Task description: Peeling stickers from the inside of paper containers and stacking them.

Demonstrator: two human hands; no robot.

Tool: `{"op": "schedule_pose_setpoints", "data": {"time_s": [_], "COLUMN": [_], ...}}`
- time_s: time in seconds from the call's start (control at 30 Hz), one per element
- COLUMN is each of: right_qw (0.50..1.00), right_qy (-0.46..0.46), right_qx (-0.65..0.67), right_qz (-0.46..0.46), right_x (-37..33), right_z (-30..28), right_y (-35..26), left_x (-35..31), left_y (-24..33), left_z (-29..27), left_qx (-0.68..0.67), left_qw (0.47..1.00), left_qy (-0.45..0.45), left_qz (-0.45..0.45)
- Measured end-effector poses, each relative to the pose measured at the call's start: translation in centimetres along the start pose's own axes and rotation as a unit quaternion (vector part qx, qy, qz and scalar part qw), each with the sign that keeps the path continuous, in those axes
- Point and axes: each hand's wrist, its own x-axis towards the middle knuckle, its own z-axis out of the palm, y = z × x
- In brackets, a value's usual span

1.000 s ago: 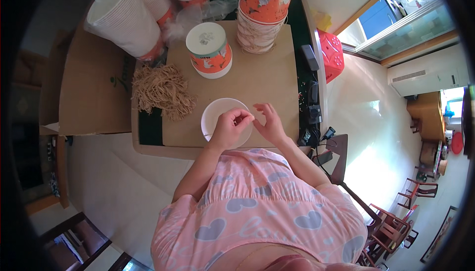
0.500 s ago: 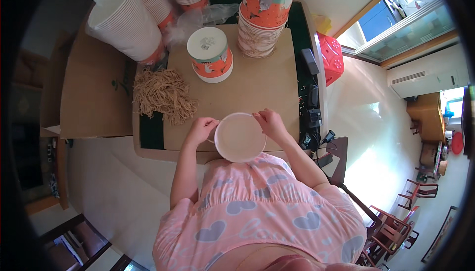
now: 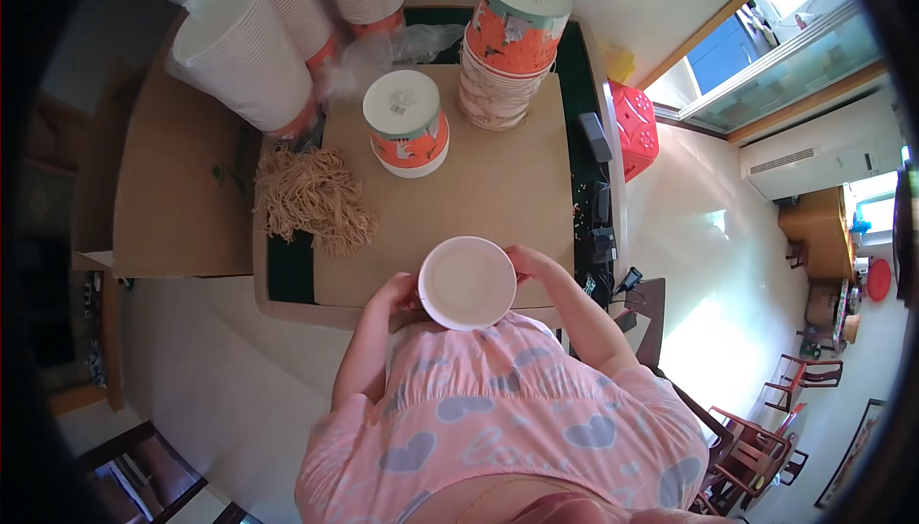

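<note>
A paper bucket [image 3: 466,282] with a white inside is held at the table's near edge, its mouth facing up. My left hand [image 3: 398,292] grips the bucket's left side, some of its fingers hidden behind the wall. On the right, my right hand [image 3: 528,264] is closed on the side near the rim. Beyond them an orange and green paper bucket [image 3: 410,141] stands upside down on the cardboard sheet [image 3: 459,194]. To its left lies a loose heap of tan cords [image 3: 314,200].
At the back right is an upside-down bucket stack [image 3: 517,31] with cords around its lower part. Tall nested stacks of white buckets [image 3: 239,55] stand back left by a cardboard box [image 3: 182,179]. Black adapters [image 3: 601,203] line the right edge, beside a red stool [image 3: 632,127].
Both hands have moved from the rim's upper edge down along the bucket's sides. The whole view has shifted slightly, and the table things lie a little lower in it.
</note>
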Motion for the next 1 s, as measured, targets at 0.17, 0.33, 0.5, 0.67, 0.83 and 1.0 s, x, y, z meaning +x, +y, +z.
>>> {"op": "schedule_pose_setpoints", "data": {"time_s": [0.17, 0.33, 0.5, 0.67, 0.83, 1.0], "right_qw": [0.957, 0.833, 0.741, 0.547, 0.467, 0.482], "right_qy": [0.068, 0.200, 0.183, 0.431, 0.580, 0.572], "right_qx": [0.068, -0.100, -0.007, -0.182, -0.315, -0.346], "right_qz": [-0.275, -0.506, -0.646, -0.695, -0.588, -0.567], "right_x": [-5.6, -15.8, -22.1, -21.9, -18.8, -15.0], "right_z": [-3.4, -7.4, -12.3, -12.4, -11.5, -12.1], "right_y": [-6.2, -17.8, -26.6, -30.3, -30.0, -27.9], "left_x": [-7.8, -17.3, -21.5, -20.2, -16.4, -11.5], "left_y": [9.8, 23.6, 34.0, 42.3, 49.3, 51.2], "left_z": [4.3, 7.9, 13.2, 15.5, 14.6, 14.6], "left_qx": [0.136, 0.313, 0.335, 0.160, 0.172, 0.105], "left_qw": [0.959, 0.719, 0.604, 0.691, 0.738, 0.799], "left_qy": [0.072, 0.145, 0.233, 0.132, 0.096, 0.032], "left_qz": [0.236, 0.604, 0.685, 0.692, 0.645, 0.591]}}
